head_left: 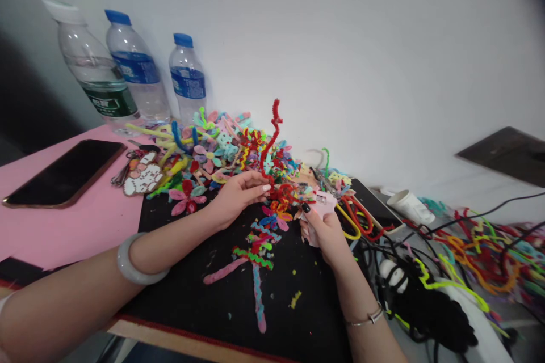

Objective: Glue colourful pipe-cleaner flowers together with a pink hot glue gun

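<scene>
Mat (306, 317), black, red-edged, lower centre of the frame, with a yellow scrap (295, 299) and smaller crumbs. Sheet (106, 210), pink, left, bearing a dark-screened phone (68, 173) and, at its right edge, a white charm (145, 178) with keys. Three clear bottles, upper left, near the wall (340, 57), pale and plain: one white-capped bottle (97, 79), two blue-capped bottles (136, 68). Heap of fuzzy-stem flowers (208, 153), many-coloured, centre. Red fuzzy stem (269, 150), upright and kinked, centre, its lower part at the fingertips of the left hand (238, 195), which are drawn together in a pinch. Pale pink gun-shaped tool (322, 207), right of centre, gripped in the right hand (330, 232). Striped fuzzy piece (258, 289), flat on the mat, below the hands. Right side: white paper cup (411, 206), tipped over; black cables (481, 212); tangled loose stems (489, 261); dark panel (506, 153) above.
</scene>
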`<state>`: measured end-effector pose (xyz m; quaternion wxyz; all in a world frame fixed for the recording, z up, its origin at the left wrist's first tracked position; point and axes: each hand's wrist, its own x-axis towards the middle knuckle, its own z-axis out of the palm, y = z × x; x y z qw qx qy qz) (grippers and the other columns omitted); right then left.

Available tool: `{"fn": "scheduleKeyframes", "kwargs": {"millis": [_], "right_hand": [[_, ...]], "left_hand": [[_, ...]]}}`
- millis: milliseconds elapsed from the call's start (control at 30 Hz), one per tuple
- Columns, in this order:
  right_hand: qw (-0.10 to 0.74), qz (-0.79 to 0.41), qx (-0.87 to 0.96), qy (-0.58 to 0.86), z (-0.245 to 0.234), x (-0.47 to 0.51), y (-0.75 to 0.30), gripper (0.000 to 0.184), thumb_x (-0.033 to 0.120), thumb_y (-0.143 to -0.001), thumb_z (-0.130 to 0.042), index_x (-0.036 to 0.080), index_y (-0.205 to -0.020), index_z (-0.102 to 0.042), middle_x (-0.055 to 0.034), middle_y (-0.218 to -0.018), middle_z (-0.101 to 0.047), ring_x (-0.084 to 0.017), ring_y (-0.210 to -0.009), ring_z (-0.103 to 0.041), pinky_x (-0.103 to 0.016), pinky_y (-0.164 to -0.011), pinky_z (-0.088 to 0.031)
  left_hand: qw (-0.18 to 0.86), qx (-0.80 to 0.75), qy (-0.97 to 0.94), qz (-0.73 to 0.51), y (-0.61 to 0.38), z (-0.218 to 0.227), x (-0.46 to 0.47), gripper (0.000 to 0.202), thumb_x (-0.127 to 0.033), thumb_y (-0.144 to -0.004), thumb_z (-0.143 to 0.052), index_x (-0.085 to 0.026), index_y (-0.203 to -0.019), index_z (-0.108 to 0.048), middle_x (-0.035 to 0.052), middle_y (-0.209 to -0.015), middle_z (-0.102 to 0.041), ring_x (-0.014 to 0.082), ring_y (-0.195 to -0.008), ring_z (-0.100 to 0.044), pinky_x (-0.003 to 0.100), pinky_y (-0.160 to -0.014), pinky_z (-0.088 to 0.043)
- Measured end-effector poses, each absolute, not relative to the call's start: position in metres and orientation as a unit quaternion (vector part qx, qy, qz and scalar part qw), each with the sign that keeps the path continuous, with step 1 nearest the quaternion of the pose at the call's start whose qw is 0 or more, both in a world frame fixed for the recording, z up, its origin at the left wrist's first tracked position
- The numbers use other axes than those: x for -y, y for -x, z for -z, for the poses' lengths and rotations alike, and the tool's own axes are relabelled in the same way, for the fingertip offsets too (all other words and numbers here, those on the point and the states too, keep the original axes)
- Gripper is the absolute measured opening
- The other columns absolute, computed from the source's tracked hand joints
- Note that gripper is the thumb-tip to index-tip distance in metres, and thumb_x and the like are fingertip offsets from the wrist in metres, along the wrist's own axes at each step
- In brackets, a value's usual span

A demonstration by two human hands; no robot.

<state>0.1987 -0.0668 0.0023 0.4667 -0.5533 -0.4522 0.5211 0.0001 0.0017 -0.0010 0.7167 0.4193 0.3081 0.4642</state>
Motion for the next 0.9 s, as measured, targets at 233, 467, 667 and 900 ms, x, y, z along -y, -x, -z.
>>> {"fn": "scheduleKeyframes", "kwargs": {"millis": [233, 467, 667, 900], "right_hand": [[0.463, -0.526, 0.451, 0.553, -0.0046, 0.0671, -0.198, 0.038, 0.052, -0.074, -0.061, 0.016, -0.063, -0.051, 0.0059, -0.044, -0.043, -0.006, -0.035, -0.037, -0.021, -0.036, -0.031], [0.459, -0.53, 0.461, 0.544, -0.0047, 0.0682, -0.1975, 0.037, 0.051, -0.074, -0.061, 0.017, -0.064, -0.051, 0.006, -0.044, -0.042, -0.006, -0.035, -0.037, -0.021, -0.036, -0.029], [0.449, -0.52, 0.473, 0.552, -0.0044, 0.0673, -0.1987, 0.042, 0.051, -0.076, -0.058, 0.018, -0.055, -0.045, 0.0045, -0.043, -0.043, -0.007, -0.036, -0.037, -0.021, -0.036, -0.03], [0.45, -0.524, 0.471, 0.549, -0.0039, 0.0671, -0.1981, 0.041, 0.052, -0.074, -0.06, 0.018, -0.056, -0.046, 0.0056, -0.043, -0.042, -0.006, -0.034, -0.037, -0.022, -0.036, -0.031]], "left_hand": [[0.712, -0.323, -0.411, -0.469, 0.0, -0.0025, -0.0009, 0.02, -0.026, -0.066, -0.073, -0.018, -0.079, -0.061, -0.0026, -0.078, -0.062, 0.0071, -0.07, -0.058, 0.021, -0.068, -0.047], [0.707, -0.319, -0.409, -0.481, 0.0001, -0.0026, -0.0011, 0.021, -0.026, -0.065, -0.073, -0.018, -0.08, -0.061, -0.0019, -0.078, -0.061, 0.0079, -0.073, -0.057, 0.021, -0.069, -0.046], [0.706, -0.326, -0.401, -0.485, 0.0003, -0.0017, -0.0017, 0.023, -0.027, -0.063, -0.074, -0.018, -0.081, -0.062, -0.0015, -0.078, -0.062, 0.0085, -0.072, -0.057, 0.023, -0.07, -0.046], [0.703, -0.333, -0.401, -0.484, 0.0007, -0.0026, -0.002, 0.024, -0.028, -0.064, -0.074, -0.017, -0.083, -0.063, -0.0008, -0.078, -0.062, 0.009, -0.074, -0.058, 0.023, -0.071, -0.046]]}}
